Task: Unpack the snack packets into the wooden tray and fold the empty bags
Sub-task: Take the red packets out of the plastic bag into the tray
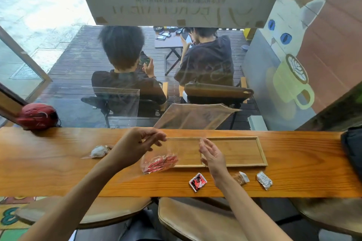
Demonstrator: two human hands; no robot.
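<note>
Head view: worn on the head, looking forward and down, close over the long orange-brown wooden counter (58,162).
Faces: a glass window.

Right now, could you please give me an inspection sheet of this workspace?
Surface: wooden counter along a window.
Job's things: wooden tray holds no packets; clear bag of red packets hangs over its left end; red packet, brown packet and white packet lie near the front edge; grey packet lies left.
Clutter: red helmet far left; dark bag far right.
Grippers: left hand pinches the bag's top; right hand open beside it.
Cables: nothing seen.
Surroundings: two people seated outside; cat mural.
</note>
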